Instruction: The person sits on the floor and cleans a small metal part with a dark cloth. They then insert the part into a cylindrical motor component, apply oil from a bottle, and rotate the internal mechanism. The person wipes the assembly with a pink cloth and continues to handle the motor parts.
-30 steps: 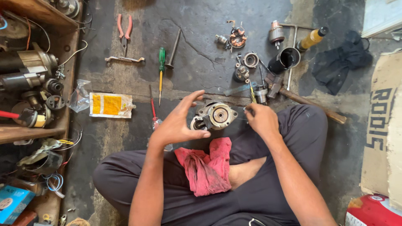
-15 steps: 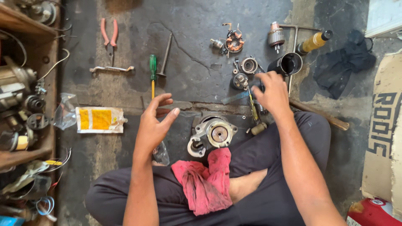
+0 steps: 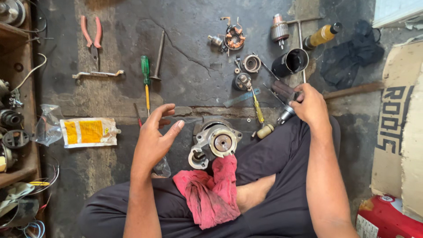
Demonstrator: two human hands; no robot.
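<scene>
I sit cross-legged on a dark concrete floor. A grey metal starter motor housing (image 3: 215,141) rests in front of my lap, partly on a red rag (image 3: 209,191). My left hand (image 3: 155,137) hovers open just left of the housing, fingers spread, touching nothing. My right hand (image 3: 309,105) is out to the right, closed around a dark tool handle (image 3: 284,91) that lies on the floor. A small metal socket piece (image 3: 285,115) lies just below that hand.
Motor parts lie ahead: a brush holder (image 3: 234,37), an armature (image 3: 279,30), a gear (image 3: 252,63), a black cylinder (image 3: 290,62). Red pliers (image 3: 91,37), a wrench (image 3: 98,75) and a green screwdriver (image 3: 146,79) lie left. A wooden shelf (image 3: 17,132) stands left, cardboard (image 3: 398,128) right.
Both hands have left the housing. My left hand lifted off and spread open; my right hand reached up and right, then closed on the dark tool handle.
</scene>
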